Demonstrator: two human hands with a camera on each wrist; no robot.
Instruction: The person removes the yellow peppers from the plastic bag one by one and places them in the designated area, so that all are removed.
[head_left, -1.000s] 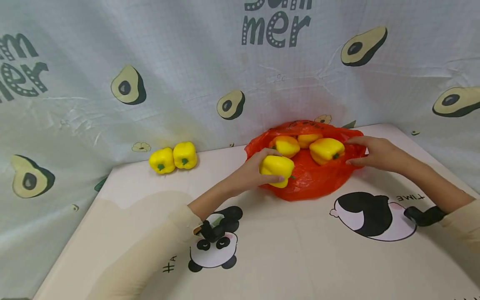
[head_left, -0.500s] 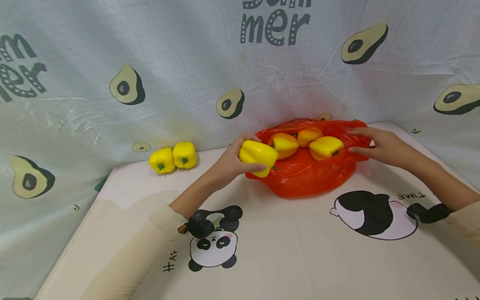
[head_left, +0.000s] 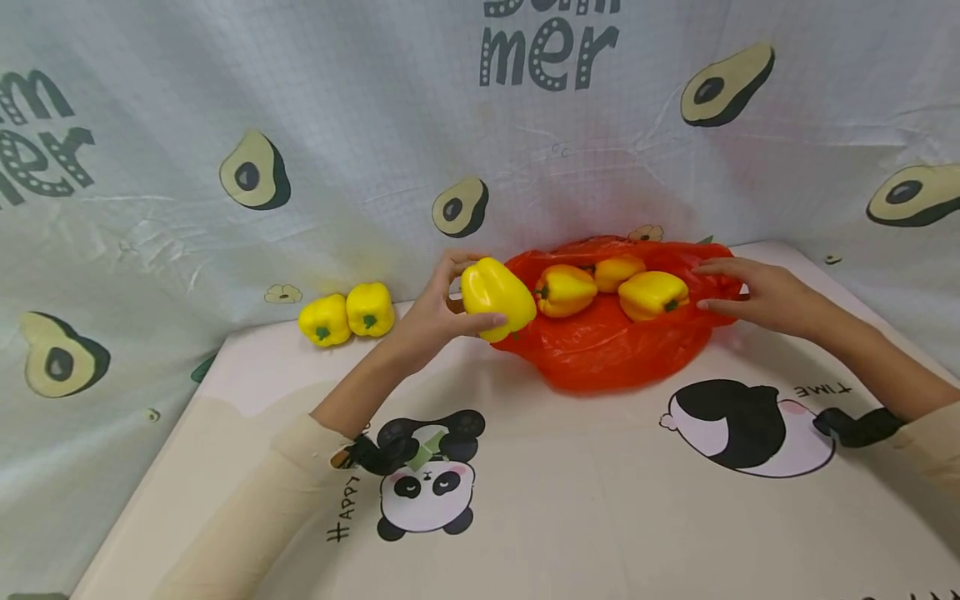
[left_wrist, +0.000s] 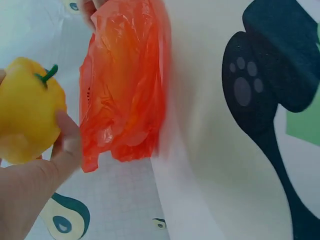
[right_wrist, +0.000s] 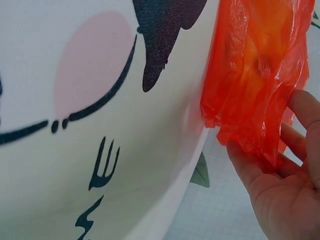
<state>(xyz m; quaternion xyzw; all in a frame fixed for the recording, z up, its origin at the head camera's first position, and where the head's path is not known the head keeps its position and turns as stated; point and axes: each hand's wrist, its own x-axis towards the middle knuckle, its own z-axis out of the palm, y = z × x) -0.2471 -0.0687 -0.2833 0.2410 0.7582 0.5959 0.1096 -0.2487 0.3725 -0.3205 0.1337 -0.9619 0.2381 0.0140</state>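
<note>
My left hand [head_left: 431,321] grips a yellow bell pepper [head_left: 497,293] between thumb and fingers, beside the left edge of a red plastic bag [head_left: 615,362]. In the left wrist view the held pepper [left_wrist: 27,112] shows its green stem, apart from the bag [left_wrist: 125,85]. The bag lies with its mouth open toward me, and three yellow bell peppers [head_left: 651,294] sit inside. My right hand [head_left: 765,296] holds the bag's right edge. The right wrist view shows the thumb and fingers of that hand [right_wrist: 285,195] around the crumpled red plastic [right_wrist: 250,95].
Two more yellow bell peppers [head_left: 370,310] stand side by side at the table's back left. Behind the table [head_left: 570,508], printed with a panda and other figures, hangs a pale sheet [head_left: 360,100] with avocado prints, close behind the bag.
My left hand has carried the bell pepper left and upward, from over the bag's mouth to beside its left edge. The right hand stays at the bag, having shifted slightly.
</note>
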